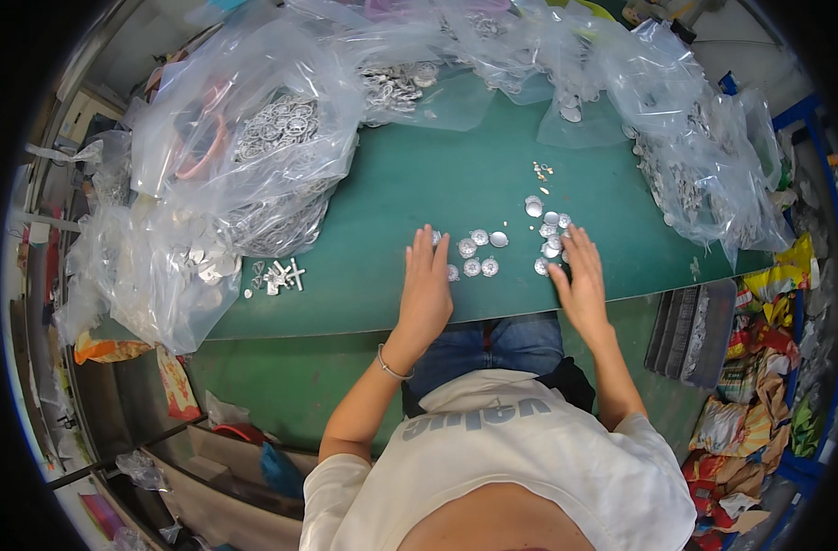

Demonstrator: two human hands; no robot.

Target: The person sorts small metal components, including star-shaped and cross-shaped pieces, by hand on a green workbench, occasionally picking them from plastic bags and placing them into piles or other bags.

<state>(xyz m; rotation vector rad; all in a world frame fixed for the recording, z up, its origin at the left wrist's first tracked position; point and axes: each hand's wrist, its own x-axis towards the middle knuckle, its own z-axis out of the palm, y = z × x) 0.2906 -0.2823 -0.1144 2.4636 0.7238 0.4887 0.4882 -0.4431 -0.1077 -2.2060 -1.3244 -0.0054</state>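
My left hand [425,292] lies on the green tabletop with its fingers stretched forward, partly covering small silver discs at its edge. Right beside it are several round silver metal discs [489,266], loosely spread, some with a patterned face and some plain. My right hand [583,283] rests at the right side of a tighter cluster of discs [552,241]. Its thumb is apart from the fingers, and the fingertips touch or hide some of the pieces. Neither hand visibly grips anything. Tiny gold-coloured bits [542,171] lie farther back.
Clear plastic bags full of silver metal parts [277,129] crowd the table's left side and back, with another heap [699,147] at right. Small cross-shaped silver pieces [281,276] sit left of my left hand. A dark bin [690,335] stands below the table's right edge.
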